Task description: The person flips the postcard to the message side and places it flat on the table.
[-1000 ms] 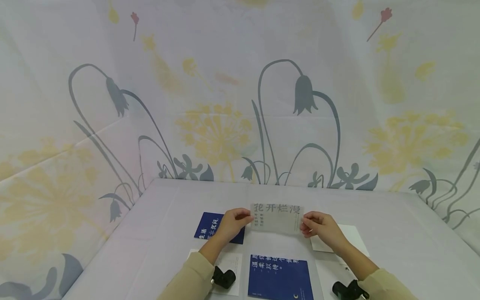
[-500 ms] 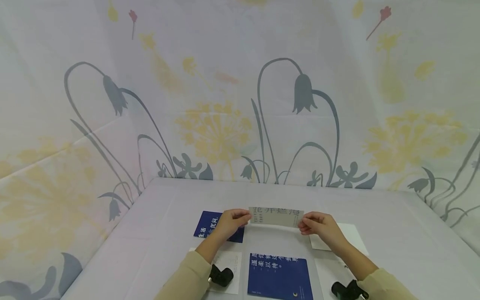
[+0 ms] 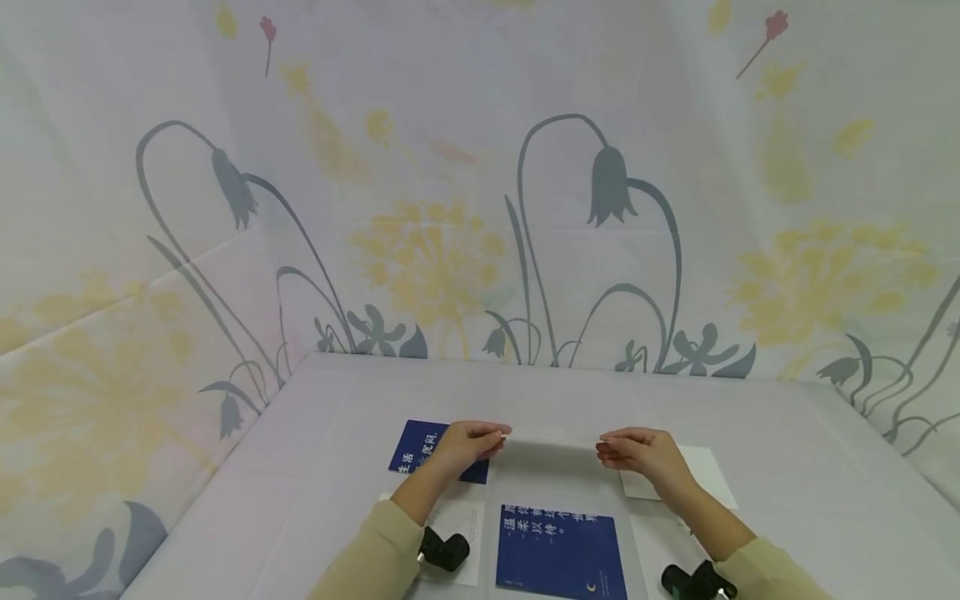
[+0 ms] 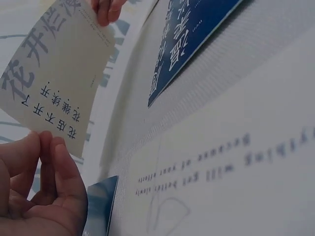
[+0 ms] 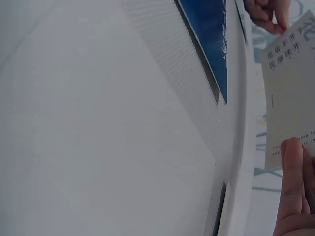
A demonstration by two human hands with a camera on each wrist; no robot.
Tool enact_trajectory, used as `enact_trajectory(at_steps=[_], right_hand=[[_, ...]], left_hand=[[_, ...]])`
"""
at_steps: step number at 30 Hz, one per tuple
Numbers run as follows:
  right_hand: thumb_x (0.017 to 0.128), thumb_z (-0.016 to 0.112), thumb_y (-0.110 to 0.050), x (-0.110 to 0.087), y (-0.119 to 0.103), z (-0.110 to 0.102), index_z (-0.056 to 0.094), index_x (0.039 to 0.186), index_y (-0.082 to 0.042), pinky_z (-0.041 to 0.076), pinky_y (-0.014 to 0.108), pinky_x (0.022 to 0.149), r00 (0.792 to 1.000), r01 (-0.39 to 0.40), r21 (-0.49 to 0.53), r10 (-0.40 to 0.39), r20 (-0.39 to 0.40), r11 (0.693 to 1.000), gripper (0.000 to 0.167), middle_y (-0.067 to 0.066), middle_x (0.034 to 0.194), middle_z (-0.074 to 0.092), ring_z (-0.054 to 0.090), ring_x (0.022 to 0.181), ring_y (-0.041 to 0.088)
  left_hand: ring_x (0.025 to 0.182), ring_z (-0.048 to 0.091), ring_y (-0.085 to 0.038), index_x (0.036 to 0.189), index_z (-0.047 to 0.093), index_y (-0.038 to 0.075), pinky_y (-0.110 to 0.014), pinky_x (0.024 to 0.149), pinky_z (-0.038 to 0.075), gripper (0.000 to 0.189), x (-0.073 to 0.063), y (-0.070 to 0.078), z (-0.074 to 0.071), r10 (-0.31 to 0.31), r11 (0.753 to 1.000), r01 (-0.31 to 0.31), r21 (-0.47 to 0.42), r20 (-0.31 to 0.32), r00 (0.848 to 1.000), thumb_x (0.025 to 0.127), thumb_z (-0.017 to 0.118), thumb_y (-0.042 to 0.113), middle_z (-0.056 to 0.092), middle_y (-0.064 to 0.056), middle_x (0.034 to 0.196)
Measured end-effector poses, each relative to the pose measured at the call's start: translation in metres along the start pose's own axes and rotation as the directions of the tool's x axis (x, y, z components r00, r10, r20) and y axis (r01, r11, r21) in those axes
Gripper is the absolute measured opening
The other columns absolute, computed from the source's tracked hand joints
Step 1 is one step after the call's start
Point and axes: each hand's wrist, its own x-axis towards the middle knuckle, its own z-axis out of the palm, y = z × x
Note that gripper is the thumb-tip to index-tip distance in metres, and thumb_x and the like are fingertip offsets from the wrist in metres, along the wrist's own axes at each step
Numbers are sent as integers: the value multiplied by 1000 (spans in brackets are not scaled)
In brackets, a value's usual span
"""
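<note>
Head view: card (image 4: pixel 61 73) has turned edge-on; left hand (image 3: pixel 468 445) pinches 9 o'clock end, right hand (image 3: pixel 647 454) 3 o'clock.

Pale rectangular card (image 4: pixel 69 73), dark Chinese lettering, held raised between both hands (image 3: pixel 468 446) (image 3: pixel 647 454).

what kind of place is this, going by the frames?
Probably an indoor recording booth, not certain: flower-printed backdrop around a white table, cards laid out on it, black wrist cameras.
</note>
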Motion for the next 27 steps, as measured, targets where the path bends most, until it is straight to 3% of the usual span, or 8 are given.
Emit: enact_trajectory(at_steps=[4, 11, 27], right_hand=[[91, 57, -6, 0, 0, 0, 54, 111, 21, 54, 30, 74, 1000, -9, 12, 9, -9, 1000, 34, 25, 98, 65, 67, 83, 20], [91, 57, -5, 2, 1, 2, 55, 110, 21, 54, 30, 74, 999, -43, 43, 43, -18, 998, 33, 21, 94, 67, 68, 82, 19], [90, 60, -6, 2, 2, 2, 56, 109, 20, 55, 30, 71, 995, -76, 24, 77, -61, 997, 33, 21, 97, 66, 68, 79, 20]], left_hand=[[97, 62, -22, 112, 61, -11, -27, 81, 51, 25, -1, 2, 1, -46, 994, 47, -100, 15, 999, 93, 55, 4, 62, -20, 111], [89, 62, -14, 113, 61, -10, -27, 82, 51, 27, 0, 1, 1, -84, 985, 81, -153, -14, 996, 93, 56, 7, 62, -20, 110], [82, 61, -11, 112, 61, -11, -27, 80, 52, 29, -2, 5, 7, -116, 983, 107, -149, -56, 992, 89, 60, 7, 64, -15, 108]])
